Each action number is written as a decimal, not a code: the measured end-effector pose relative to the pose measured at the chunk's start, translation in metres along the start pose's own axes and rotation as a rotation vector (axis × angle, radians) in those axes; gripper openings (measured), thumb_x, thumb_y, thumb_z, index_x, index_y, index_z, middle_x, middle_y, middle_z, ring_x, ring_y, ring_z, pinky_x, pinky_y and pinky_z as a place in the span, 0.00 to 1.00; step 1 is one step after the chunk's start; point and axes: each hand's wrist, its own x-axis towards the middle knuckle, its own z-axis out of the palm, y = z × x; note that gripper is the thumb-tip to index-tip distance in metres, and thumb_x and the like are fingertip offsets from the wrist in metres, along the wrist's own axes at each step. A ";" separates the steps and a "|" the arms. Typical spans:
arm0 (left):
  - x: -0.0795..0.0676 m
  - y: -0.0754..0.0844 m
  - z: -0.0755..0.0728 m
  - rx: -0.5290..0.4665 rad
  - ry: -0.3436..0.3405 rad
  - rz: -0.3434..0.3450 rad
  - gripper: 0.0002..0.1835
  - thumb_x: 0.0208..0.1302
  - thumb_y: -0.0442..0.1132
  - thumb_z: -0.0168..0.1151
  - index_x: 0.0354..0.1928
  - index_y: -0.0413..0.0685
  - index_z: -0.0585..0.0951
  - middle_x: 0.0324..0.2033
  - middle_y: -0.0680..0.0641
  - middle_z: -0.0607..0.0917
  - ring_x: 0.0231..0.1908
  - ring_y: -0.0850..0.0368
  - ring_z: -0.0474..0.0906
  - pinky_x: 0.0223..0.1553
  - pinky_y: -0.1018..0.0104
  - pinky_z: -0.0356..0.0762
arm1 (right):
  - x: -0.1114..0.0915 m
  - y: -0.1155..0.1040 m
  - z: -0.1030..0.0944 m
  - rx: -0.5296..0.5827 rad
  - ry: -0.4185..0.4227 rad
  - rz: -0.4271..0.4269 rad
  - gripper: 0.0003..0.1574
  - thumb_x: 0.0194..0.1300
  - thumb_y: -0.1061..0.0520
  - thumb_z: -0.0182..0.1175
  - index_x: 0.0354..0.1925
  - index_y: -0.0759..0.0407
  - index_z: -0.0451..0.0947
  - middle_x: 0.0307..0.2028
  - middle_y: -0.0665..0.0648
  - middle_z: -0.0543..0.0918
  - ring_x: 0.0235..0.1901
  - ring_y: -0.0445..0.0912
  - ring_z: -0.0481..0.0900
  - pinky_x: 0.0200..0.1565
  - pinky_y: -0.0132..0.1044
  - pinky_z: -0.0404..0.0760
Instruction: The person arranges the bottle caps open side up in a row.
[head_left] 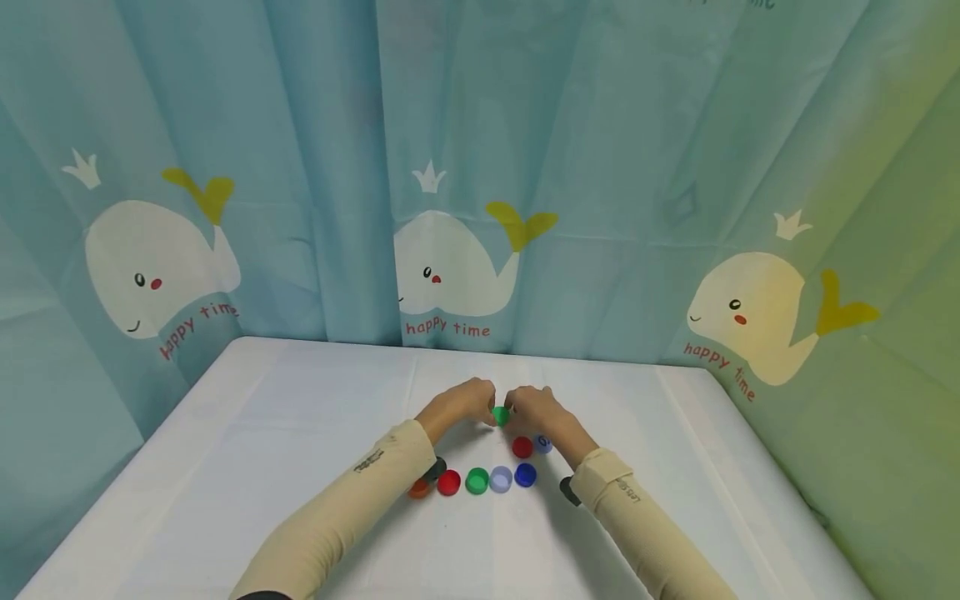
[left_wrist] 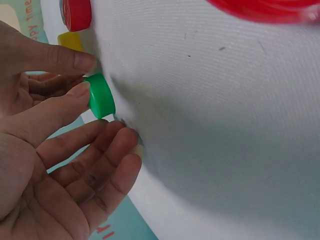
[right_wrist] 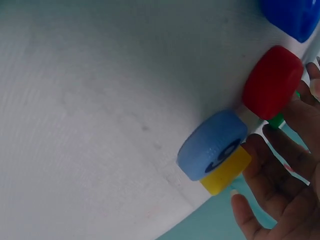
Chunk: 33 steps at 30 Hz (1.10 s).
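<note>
Both hands meet at a green bottle cap [head_left: 500, 415] near the far side of the white table. My left hand [head_left: 471, 402] pinches this cap between thumb and fingers, its other fingers spread below in the left wrist view. From the other side, my right hand [head_left: 536, 407] has its thumb and forefinger at the cap's edge, while its remaining fingers hang loosely curled. Close beside the right hand are a red cap [right_wrist: 273, 82], a light blue cap [right_wrist: 212, 145] marked with a dark figure, and a yellow cap [right_wrist: 226, 171].
Nearer the body runs a row of caps: orange [head_left: 418, 489], red [head_left: 448, 482], green [head_left: 477, 481], pale blue [head_left: 500, 478] and dark blue [head_left: 526, 475]. A blue curtain [head_left: 337, 167] printed with whales hangs behind the table [head_left: 300, 392].
</note>
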 end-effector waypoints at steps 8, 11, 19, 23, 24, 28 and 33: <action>-0.003 0.000 0.000 0.028 -0.023 -0.010 0.14 0.55 0.40 0.70 0.41 0.40 0.81 0.32 0.49 0.82 0.32 0.59 0.75 0.38 0.66 0.76 | 0.003 0.001 0.006 -0.035 0.009 -0.013 0.14 0.55 0.55 0.69 0.39 0.59 0.81 0.32 0.52 0.80 0.37 0.49 0.78 0.48 0.58 0.68; -0.006 -0.001 -0.001 0.019 -0.020 -0.017 0.17 0.56 0.42 0.69 0.44 0.40 0.80 0.35 0.49 0.82 0.32 0.59 0.75 0.39 0.66 0.75 | 0.003 0.000 0.006 -0.033 0.013 -0.025 0.14 0.55 0.55 0.68 0.39 0.60 0.81 0.31 0.52 0.80 0.34 0.47 0.76 0.44 0.54 0.69; -0.008 -0.005 -0.006 -0.019 -0.028 0.032 0.16 0.60 0.41 0.65 0.47 0.39 0.80 0.35 0.48 0.82 0.31 0.60 0.76 0.36 0.67 0.75 | -0.001 0.000 -0.001 -0.035 0.062 -0.051 0.14 0.56 0.54 0.68 0.39 0.60 0.81 0.31 0.52 0.80 0.33 0.46 0.75 0.39 0.48 0.68; -0.008 -0.003 -0.007 -0.028 -0.025 0.073 0.15 0.62 0.40 0.64 0.46 0.38 0.80 0.31 0.49 0.81 0.29 0.60 0.76 0.34 0.67 0.75 | -0.003 0.000 -0.006 -0.019 0.075 -0.036 0.13 0.56 0.53 0.68 0.39 0.59 0.81 0.31 0.52 0.80 0.33 0.45 0.76 0.41 0.48 0.70; -0.009 -0.002 -0.008 -0.030 -0.016 0.086 0.14 0.62 0.40 0.64 0.45 0.37 0.80 0.30 0.49 0.81 0.29 0.60 0.76 0.34 0.67 0.75 | -0.003 0.000 -0.007 -0.009 0.075 -0.036 0.13 0.56 0.54 0.68 0.38 0.59 0.81 0.31 0.51 0.80 0.33 0.45 0.76 0.42 0.48 0.71; -0.014 -0.003 -0.010 -0.033 0.062 0.134 0.12 0.62 0.39 0.63 0.42 0.36 0.82 0.34 0.46 0.84 0.30 0.58 0.78 0.33 0.68 0.76 | -0.006 0.000 -0.011 0.041 0.092 -0.052 0.13 0.56 0.56 0.68 0.39 0.60 0.80 0.31 0.52 0.80 0.33 0.45 0.78 0.40 0.42 0.77; -0.020 -0.006 -0.012 -0.070 0.171 0.207 0.12 0.64 0.37 0.61 0.44 0.35 0.82 0.34 0.45 0.85 0.30 0.58 0.80 0.31 0.70 0.76 | -0.009 0.000 -0.016 0.106 0.141 -0.074 0.15 0.57 0.58 0.68 0.42 0.64 0.79 0.30 0.52 0.80 0.32 0.43 0.78 0.37 0.36 0.78</action>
